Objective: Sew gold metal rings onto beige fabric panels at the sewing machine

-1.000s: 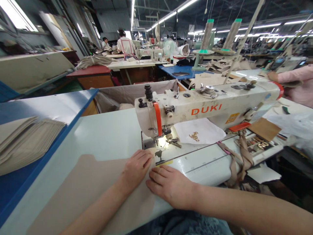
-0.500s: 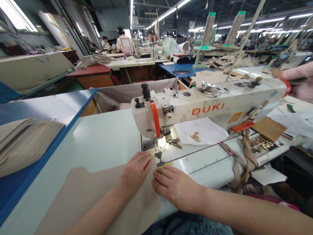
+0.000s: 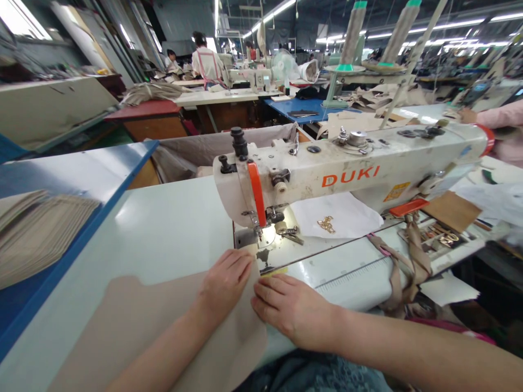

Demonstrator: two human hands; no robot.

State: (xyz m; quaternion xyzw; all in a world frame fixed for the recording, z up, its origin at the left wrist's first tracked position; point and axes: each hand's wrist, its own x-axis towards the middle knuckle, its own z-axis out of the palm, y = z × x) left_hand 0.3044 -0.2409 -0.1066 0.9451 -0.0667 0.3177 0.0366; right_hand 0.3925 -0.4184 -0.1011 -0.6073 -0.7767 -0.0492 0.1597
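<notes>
A beige fabric piece (image 3: 163,305) lies over the front of the sewing machine table, its far corner just short of the needle. My left hand (image 3: 224,277) presses on the fabric near that corner, fingers curled together and closed on it. On the fabric's right edge, my right hand (image 3: 288,307) has its fingers drawn together, the edge pinched at the fingertips. The white sewing machine (image 3: 310,171), marked DUKI, stands ahead of both hands. Its lit presser foot area (image 3: 263,234) is a short way beyond my left fingertips. My palms are hidden.
Gold-coloured metal fittings (image 3: 327,224) rest on a white sheet (image 3: 355,218) under the machine arm. Fabric straps (image 3: 417,256) hang at the right beside a small parts tray (image 3: 435,239). Stacked beige pieces (image 3: 44,234) lie on a blue table at left. A co-worker's sleeve (image 3: 500,115) shows far right.
The view has shifted slightly. Both hands keep their hold on the fabric, and its corner stays about the same short distance from the presser foot.
</notes>
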